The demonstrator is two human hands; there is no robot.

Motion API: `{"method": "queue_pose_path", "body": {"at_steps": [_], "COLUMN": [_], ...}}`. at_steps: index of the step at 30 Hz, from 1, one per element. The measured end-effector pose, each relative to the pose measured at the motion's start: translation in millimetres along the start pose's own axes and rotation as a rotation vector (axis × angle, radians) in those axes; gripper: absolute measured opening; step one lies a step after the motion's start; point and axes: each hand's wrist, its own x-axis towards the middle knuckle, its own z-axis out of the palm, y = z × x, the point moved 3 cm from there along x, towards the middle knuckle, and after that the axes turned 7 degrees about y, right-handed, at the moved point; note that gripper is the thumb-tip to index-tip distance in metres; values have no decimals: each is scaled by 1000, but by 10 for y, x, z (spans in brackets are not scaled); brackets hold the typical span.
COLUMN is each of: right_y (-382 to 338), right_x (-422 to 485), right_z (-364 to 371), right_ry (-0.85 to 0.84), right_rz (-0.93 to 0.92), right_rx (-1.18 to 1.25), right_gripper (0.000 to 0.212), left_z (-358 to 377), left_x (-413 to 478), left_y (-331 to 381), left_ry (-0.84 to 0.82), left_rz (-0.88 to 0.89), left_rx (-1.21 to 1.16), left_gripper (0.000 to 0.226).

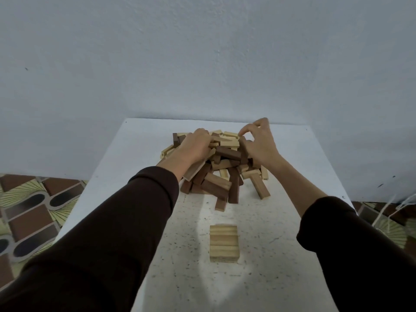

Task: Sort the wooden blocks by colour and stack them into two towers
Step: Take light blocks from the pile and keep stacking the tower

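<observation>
The pile of blocks [221, 167], light and dark brown rectangular bars, is heaped by the far edge of the desk [292, 176], long axes pointing every way. The light stack [223, 243] stands mid-desk, its top bars parallel to the near edge. The left hand [198, 145] and right hand [258, 143] curl onto the pile; grip cannot be determined.

Fingertips of the left hand [197, 145] deep in the pile [216, 187], grasp unclear; table [258, 278] near edge off-frame

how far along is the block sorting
Barely started. Done: one low light-wood stack standing alone. In hand: left hand and right hand reach into the mixed pile; grips unclear. Left: no dark tower, most blocks unsorted.
</observation>
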Motion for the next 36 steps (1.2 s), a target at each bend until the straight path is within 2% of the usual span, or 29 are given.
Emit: {"method": "queue_pose_path", "body": {"at_steps": [3,6,16,19,22,25,28,32,36], "right_y": [-36,-61,-73,-110,-175,-302,-475,-663,-910], "right_x": [104,168,205,174,120,56,-54,-224,-467], "right_z": [149,221,265,204,135,48,9,67,190], "right_ry": [-155,-215,-238,-203,-170,-116,-121,-154,-212], "right_rz": [-110,-149,-142,-93,-13,48,152,176,150], "right_rx": [-185,-286,-333,-209,4,170,307,326,316], "right_gripper": [20,18,12,12,8,11,22,24,17], "left_z": [-10,-13,28,-4,-91,-215,-259,-228,-255], "left_x": [25,57,128,103,34,-148,-384,-648,-963], "left_y": [22,54,16,1,-27,-2,54,46,-30], "left_ry": [1,10,-43,-2,140,270,276,268,318], "left_rz": [4,10,-57,-101,-206,-362,-420,-413,-495], "left_rx": [29,87,15,-86,-311,-780,-1158,-1388,-1566], "left_gripper": [22,23,24,17,7,9,11,7,12]}}
